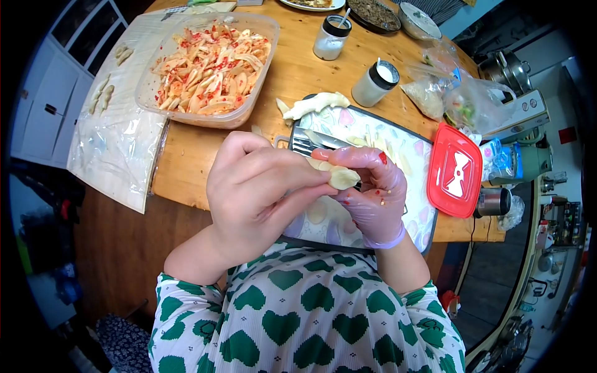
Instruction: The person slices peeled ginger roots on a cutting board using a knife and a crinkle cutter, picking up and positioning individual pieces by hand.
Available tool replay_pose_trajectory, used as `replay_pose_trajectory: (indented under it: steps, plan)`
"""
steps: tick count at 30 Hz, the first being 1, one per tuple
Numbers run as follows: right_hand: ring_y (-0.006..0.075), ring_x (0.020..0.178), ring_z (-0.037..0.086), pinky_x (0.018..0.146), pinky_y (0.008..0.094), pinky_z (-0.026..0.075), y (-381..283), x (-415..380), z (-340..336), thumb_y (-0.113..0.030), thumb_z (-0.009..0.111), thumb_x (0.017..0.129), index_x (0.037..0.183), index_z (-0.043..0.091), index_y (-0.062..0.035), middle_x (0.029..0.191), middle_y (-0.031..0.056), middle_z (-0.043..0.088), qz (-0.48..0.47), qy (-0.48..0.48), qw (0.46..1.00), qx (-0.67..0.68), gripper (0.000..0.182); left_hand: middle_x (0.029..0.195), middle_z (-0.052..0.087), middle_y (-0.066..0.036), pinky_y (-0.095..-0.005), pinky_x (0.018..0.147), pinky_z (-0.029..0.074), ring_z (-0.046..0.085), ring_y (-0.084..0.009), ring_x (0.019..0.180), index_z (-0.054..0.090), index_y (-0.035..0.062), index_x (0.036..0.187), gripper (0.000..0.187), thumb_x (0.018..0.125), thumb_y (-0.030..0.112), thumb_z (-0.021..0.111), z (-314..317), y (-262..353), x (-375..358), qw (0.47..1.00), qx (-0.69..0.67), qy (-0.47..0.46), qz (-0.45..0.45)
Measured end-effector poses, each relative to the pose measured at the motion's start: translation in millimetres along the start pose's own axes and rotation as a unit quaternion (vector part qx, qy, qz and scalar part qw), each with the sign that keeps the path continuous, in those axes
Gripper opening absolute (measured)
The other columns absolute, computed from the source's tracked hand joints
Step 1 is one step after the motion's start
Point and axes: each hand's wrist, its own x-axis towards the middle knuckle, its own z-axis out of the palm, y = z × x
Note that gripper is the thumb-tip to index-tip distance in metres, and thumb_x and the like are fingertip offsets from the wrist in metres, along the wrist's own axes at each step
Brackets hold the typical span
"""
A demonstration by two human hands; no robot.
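My bare left hand (264, 183) pinches a pale, knobby peeled root piece (345, 179) between thumb and fingertips. My right hand (379, 193), in a clear glove flecked with red bits, curls its fingers and thumb around the piece's other side. Both hands are above a patterned cutting board (317, 217). Behind my fingers lies a metal blade (326, 140) with dark slots, partly hidden. Pale slices (379, 146) lie on the board. A larger peeled knobby root (317, 104) rests at its far left edge.
A plastic tub (267, 81) of chili-coated slices stands left, partly on a plastic-covered sheet (118, 149). Two jars of white granules (329, 46) (373, 90) stand beyond the board. On the right are a red lid (456, 171) and plastic bags (469, 102). Dishes (373, 15) sit at the back.
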Motion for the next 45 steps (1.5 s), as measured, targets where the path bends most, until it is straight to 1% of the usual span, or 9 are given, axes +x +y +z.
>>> replay_pose_trajectory:
  steps: [5,8,14,26,31,36,41,44,45]
  plan:
    - [0.0328,0.125,0.072,0.109,0.0426,0.058,-1,-2,-4,-0.001,0.088,0.085,0.119,0.069,-0.0033,0.125,0.0145,0.075,0.014,-0.024,0.999,-0.041,0.040,0.094,0.078,0.002,-0.0332,0.084,0.042,0.061,-0.0173,0.085,0.082,0.0148,0.093,0.020,0.077,0.013,0.092,-3,1,-2,1.000,0.012,0.005,-0.005]
    - [0.0244,0.114,0.076,0.102,0.0372,0.060,3,-1,-3,0.002,0.085,0.086,0.119,0.075,-0.0038,0.121,0.0135,0.079,-0.017,-0.006,1.000,-0.025,0.035,0.094,0.076,0.003,-0.0338,0.085,0.042,0.058,-0.0196,0.089,0.081,0.0149,0.089,0.015,0.078,0.014,0.091,-5,3,1,1.000,0.015,-0.013,-0.002]
    - [0.0229,0.113,0.075,0.101,0.0361,0.060,3,-1,-4,0.003,0.085,0.087,0.121,0.073,-0.0031,0.121,0.0129,0.077,-0.022,-0.010,0.999,-0.047,0.037,0.093,0.072,0.000,-0.0379,0.090,0.044,0.056,-0.0251,0.095,0.078,0.0134,0.090,0.011,0.082,0.013,0.085,5,1,3,0.999,0.024,-0.018,0.014]
    - [0.0185,0.114,0.072,0.100,0.0333,0.061,-2,5,-9,0.005,0.081,0.093,0.130,0.058,-0.0003,0.122,0.0126,0.073,0.172,0.075,0.974,0.126,0.044,0.086,0.063,-0.004,-0.0416,0.089,0.046,0.057,-0.0292,0.098,0.077,0.0078,0.092,0.008,0.086,0.006,0.081,-39,-31,-17,0.952,0.293,0.020,-0.090]
    - [0.0195,0.121,0.069,0.107,0.0331,0.056,1,8,-13,0.003,0.080,0.093,0.132,0.056,-0.0002,0.128,0.0137,0.070,0.210,0.102,0.958,0.166,0.046,0.123,0.059,-0.014,-0.0408,0.097,0.048,0.059,-0.0348,0.110,0.067,0.0064,0.114,0.047,0.075,0.007,0.092,-28,-46,-29,0.938,0.322,0.013,-0.131]
    - [0.0185,0.122,0.068,0.106,0.0330,0.056,-2,12,-22,0.002,0.080,0.094,0.132,0.056,-0.0008,0.129,0.0128,0.069,0.242,0.093,0.953,0.159,0.046,0.143,0.060,-0.016,-0.0433,0.106,0.050,0.062,-0.0305,0.124,0.060,0.0056,0.135,0.077,0.072,0.027,0.100,-9,-30,-18,0.994,0.040,-0.038,-0.093]
    - [0.0168,0.116,0.069,0.103,0.0318,0.057,-13,9,-31,-0.003,0.084,0.092,0.134,0.056,-0.0022,0.126,0.0110,0.069,0.258,0.062,0.936,0.231,0.050,0.128,0.064,-0.020,-0.0469,0.097,0.053,0.065,-0.0400,0.116,0.059,0.0038,0.133,0.061,0.083,0.019,0.090,30,-17,-13,0.994,-0.025,-0.093,-0.053]
    - [0.0153,0.113,0.070,0.099,0.0310,0.058,-27,3,-60,-0.005,0.085,0.093,0.132,0.059,-0.0039,0.122,0.0093,0.071,0.265,0.007,0.960,0.094,0.047,0.123,0.065,-0.020,-0.0432,0.095,0.054,0.067,-0.0377,0.111,0.058,0.0018,0.134,0.050,0.091,0.010,0.082,40,-15,-13,0.993,-0.022,-0.084,-0.080]
    - [0.0194,0.106,0.073,0.092,0.0340,0.059,-25,-3,-69,-0.008,0.087,0.088,0.123,0.065,-0.0064,0.114,0.0087,0.074,0.213,-0.019,0.970,-0.115,0.042,0.124,0.064,-0.018,-0.0397,0.099,0.053,0.066,-0.0331,0.113,0.057,0.0011,0.135,0.050,0.092,0.007,0.081,38,-16,-15,0.990,-0.025,-0.085,-0.107]
